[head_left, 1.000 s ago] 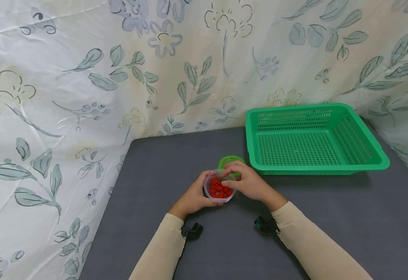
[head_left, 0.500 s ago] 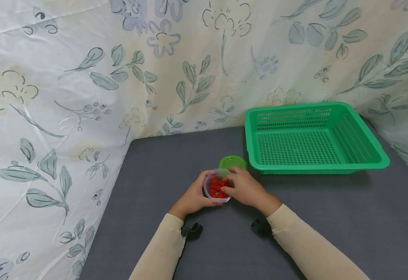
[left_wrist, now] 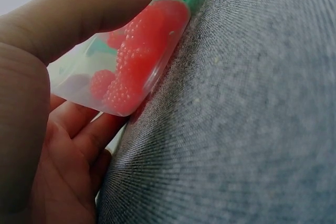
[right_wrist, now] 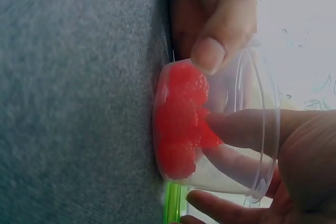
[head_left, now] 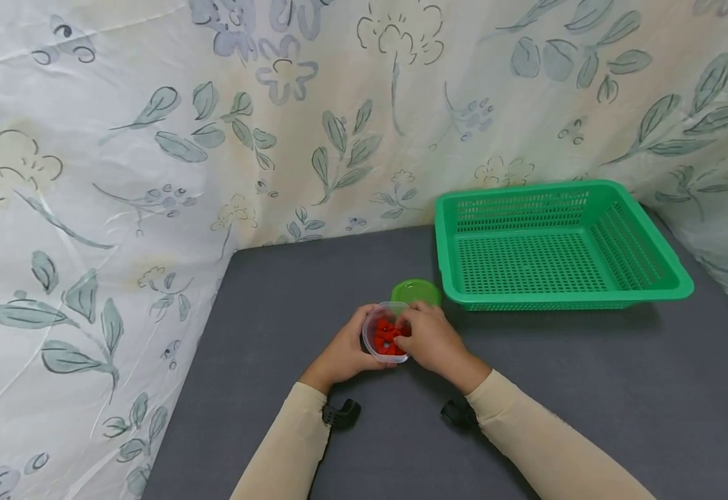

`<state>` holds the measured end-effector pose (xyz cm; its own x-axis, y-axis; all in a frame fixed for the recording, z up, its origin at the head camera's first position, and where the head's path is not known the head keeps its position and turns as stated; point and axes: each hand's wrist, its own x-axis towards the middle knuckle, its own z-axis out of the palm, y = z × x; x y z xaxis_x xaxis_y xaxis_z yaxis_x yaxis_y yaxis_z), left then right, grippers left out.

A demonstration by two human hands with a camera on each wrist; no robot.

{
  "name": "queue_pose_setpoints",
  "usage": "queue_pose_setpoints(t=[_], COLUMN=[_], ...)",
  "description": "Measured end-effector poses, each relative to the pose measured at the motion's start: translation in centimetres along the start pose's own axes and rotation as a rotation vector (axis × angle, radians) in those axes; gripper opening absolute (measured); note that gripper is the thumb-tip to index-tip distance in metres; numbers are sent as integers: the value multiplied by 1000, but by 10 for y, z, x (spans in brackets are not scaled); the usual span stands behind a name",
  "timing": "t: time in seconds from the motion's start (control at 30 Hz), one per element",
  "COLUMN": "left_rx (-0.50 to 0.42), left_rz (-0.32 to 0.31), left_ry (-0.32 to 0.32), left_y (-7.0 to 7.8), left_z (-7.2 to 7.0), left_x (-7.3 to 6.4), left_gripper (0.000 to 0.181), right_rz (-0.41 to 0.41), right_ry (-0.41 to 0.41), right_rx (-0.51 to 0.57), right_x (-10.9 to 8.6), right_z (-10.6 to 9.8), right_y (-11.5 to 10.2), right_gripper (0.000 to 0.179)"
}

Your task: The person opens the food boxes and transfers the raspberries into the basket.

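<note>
- Clear plastic cup (right_wrist: 228,90) stands on the counter (head_left: 276,312), in from its left and far edges, the left hand (head_left: 344,352) curled round its wall; red berries (right_wrist: 178,121) cover its bottom.
- Right hand (head_left: 435,340) reaches inside, thumb and finger apparently pinching one berry (right_wrist: 211,135); picking from the cup seems the step in hand.
- Next move likely calls for a light pinch and steady cup.
- Green lid (head_left: 412,290) lies beside the green basket (head_left: 558,301) near the far edge.
</note>
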<state>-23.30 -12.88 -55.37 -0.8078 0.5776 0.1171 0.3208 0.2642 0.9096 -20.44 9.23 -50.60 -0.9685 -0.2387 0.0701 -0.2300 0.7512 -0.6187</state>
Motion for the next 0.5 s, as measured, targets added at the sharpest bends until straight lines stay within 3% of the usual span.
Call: queue_pose_setpoints(t=[0.33,0.5], left_rx=[0,7], left_rz=[-79,-82], left_ry=[22,25], left_y=[3,5], left_z=[1,0], left_x=[-4,-3], left_gripper=[103,102], right_rz=[-63,-116], right_ry=[21,32], right_rx=[-1,21], right_x=[1,0], right_z=[2,-2], right_y=[3,4], right_gripper=[14,13])
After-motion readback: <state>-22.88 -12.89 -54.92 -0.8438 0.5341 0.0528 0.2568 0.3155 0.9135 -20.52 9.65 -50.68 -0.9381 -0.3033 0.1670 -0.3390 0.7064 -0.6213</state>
